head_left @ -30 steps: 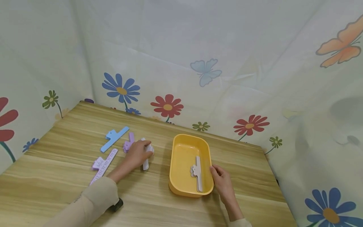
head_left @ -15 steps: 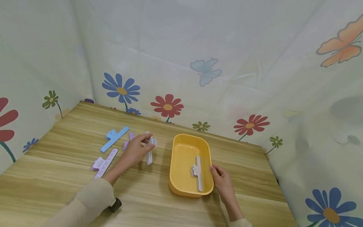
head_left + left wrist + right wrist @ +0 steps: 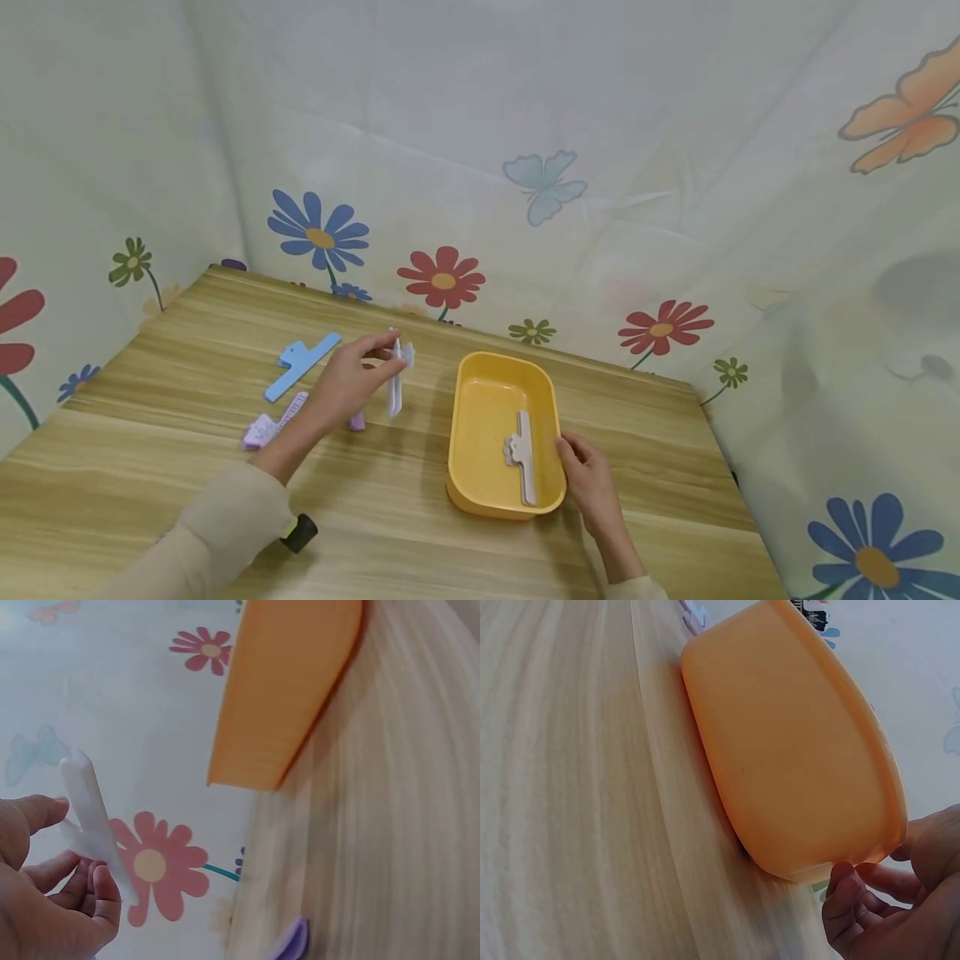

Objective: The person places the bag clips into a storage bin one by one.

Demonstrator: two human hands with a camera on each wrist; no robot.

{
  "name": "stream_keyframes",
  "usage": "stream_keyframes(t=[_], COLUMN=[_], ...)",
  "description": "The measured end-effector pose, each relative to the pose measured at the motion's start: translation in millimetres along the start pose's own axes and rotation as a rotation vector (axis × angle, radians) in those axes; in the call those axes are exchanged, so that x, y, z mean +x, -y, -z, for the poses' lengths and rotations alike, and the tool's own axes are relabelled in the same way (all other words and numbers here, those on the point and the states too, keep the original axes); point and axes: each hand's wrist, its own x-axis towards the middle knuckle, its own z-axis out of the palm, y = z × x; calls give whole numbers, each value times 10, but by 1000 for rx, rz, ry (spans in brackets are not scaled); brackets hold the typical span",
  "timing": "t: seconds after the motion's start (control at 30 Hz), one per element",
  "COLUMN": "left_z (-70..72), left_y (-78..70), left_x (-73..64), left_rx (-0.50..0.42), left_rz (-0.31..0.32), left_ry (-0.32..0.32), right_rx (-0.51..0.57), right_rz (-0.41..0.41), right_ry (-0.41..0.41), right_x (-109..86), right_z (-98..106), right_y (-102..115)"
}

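Note:
My left hand (image 3: 352,379) pinches a white clip (image 3: 395,392) between thumb and fingers. In the left wrist view the white clip (image 3: 91,806) is held up off the table. My right hand (image 3: 591,479) grips the right side of a yellow tub (image 3: 468,496), with the thumb at the rim and fingers curled against the outside wall. Inside the tub lies a pale grey clip (image 3: 525,458) with a scalloped handle. A purple clip (image 3: 357,421) lies under my left hand, mostly hidden by it.
Left of my left hand lie a blue clip (image 3: 303,367) and a lilac clip (image 3: 262,429) with ruler-like marks, partly covered by my forearm. The wooden table (image 3: 405,533) ends at a flower-printed cloth wall (image 3: 450,125) behind and at both sides.
My left hand has lifted the white clip off the table, raising it and shifting slightly toward the back. My right hand and the tub have stayed put.

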Motion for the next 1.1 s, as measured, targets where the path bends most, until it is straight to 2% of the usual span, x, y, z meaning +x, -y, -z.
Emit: stream_keyframes(t=[0.37, 0.53, 0.73, 1.1], left_z=[131, 179, 233, 267], left_y=[-251, -374, -520, -594], left_x=[20, 36, 77, 98], left_rx=[-56, -68, -102, -134], left_rz=[-16, -31, -37, -67], left_ry=[-13, -31, -54, -65], right_rx=[6, 6, -16, -26], right_rz=[-18, -24, -18, -17], right_ry=[11, 19, -9, -8], right_x=[27, -13, 25, 21], right_z=[11, 11, 1, 11], right_y=[0, 99, -6, 9])
